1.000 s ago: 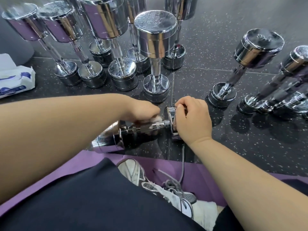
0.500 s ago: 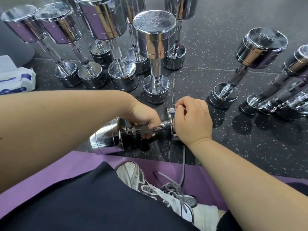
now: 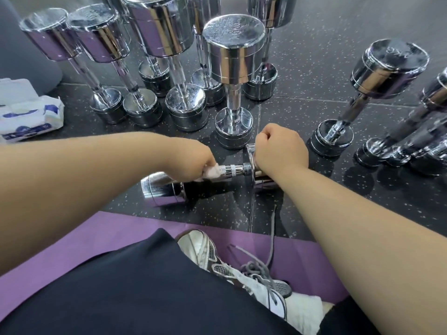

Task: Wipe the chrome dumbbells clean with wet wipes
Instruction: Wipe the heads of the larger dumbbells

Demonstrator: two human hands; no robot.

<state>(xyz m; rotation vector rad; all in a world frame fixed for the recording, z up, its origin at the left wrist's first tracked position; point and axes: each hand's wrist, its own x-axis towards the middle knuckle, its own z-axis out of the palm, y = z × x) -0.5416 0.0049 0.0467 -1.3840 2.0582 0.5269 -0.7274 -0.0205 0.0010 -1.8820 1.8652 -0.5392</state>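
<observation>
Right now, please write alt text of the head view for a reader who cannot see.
A person's left grip holds a white wipe on the handle of a chrome dumbbell lying on the floor; the right grip holds its other end. More dumbbells stand upright behind.

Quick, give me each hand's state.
Left hand: grips a wet wipe on the lying dumbbell.
Right hand: grips that dumbbell by one head.
</observation>
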